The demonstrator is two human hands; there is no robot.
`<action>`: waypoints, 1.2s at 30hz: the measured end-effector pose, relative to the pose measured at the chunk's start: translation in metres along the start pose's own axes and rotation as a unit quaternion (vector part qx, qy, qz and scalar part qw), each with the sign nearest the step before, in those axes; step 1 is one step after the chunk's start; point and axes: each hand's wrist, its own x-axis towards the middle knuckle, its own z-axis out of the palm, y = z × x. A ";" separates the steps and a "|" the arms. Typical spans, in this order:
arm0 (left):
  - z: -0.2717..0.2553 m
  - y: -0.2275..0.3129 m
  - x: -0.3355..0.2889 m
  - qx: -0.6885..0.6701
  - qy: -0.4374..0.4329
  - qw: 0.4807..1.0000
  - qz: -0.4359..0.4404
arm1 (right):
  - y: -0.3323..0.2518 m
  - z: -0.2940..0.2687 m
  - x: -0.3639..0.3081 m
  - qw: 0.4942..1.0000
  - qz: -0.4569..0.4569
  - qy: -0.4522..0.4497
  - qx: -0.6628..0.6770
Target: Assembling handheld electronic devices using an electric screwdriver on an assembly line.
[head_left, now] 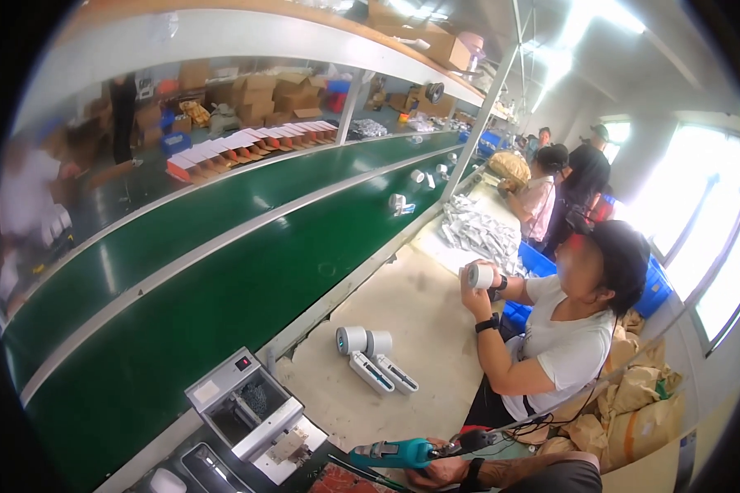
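Note:
At the bottom edge is my right hand (442, 472), its forearm coming in from the lower right with a black band at the wrist. A teal electric screwdriver (403, 453) with a black cord lies across in front of it. It covers some of the fingers, so whether they grip it cannot be told. My left hand is out of view. To the left stands a grey screw feeder (247, 407) with small screws in its tray. Beyond the screwdriver, two white round housings (352, 339) and two white elongated parts (372, 372) rest on the beige worktop (419, 320).
A green conveyor (247, 283) runs along the far side, carrying several white parts. On the right a co-worker (563, 329) holds a white round part (479, 276). White pieces are heaped (481, 234) near a blue crate (537, 261). A metal post (481, 123) rises beside the conveyor.

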 end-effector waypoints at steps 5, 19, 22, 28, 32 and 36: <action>0.009 0.006 -0.005 0.077 0.068 0.994 -0.039 | -0.003 0.004 -0.003 1.000 0.020 -0.004 0.021; -0.005 -0.001 -0.007 0.115 -0.030 0.992 -0.045 | -0.001 0.018 -0.014 0.997 0.060 -0.006 0.043; -0.003 0.000 -0.010 0.115 -0.025 0.992 -0.050 | -0.006 0.008 -0.007 0.998 0.041 -0.008 0.053; 0.014 -0.013 -0.012 0.097 0.005 0.994 -0.042 | 0.003 0.000 -0.010 1.000 0.030 -0.006 0.003; 0.020 -0.017 -0.016 0.085 0.003 0.996 -0.020 | -0.005 -0.008 0.006 0.996 0.025 -0.048 -0.070; 0.033 -0.031 -0.022 -0.033 0.015 0.995 -0.098 | 0.010 0.021 -0.026 0.996 0.073 0.004 -0.050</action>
